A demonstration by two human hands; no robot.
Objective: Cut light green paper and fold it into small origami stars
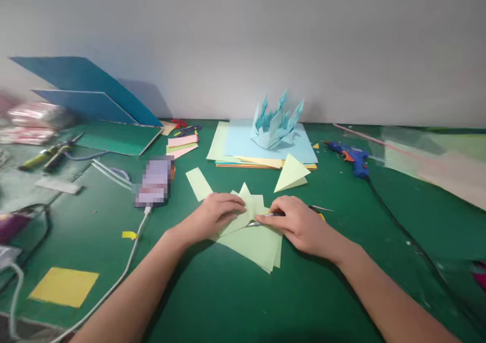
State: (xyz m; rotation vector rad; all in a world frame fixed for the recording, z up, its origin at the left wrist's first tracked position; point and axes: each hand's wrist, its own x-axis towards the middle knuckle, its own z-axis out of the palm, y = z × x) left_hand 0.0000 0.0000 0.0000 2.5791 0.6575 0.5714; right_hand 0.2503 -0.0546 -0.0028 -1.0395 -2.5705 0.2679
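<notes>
My left hand (220,212) holds the left side of a folded pale green paper (247,201) that has a pointed top. Its fingers press on the paper. My right hand (298,221) is closed around what looks like a pair of scissors (255,224), with silver blade parts showing by the fold and the handles mostly hidden under the palm. Thumb and fingertips of this hand touch the paper's right edge. Beneath the folded piece lie more pale green sheets (261,249). A folded green triangle (291,173) rests just behind my right hand, and a small green strip (199,183) behind my left.
At the back, a light blue folded-paper crown (275,125) stands on stacked coloured paper (216,148). A blue glue gun (353,157) with a black cord is right. A blurred-out device (154,181) on a white cable, yellow paper (64,286) and pliers (56,153) are left.
</notes>
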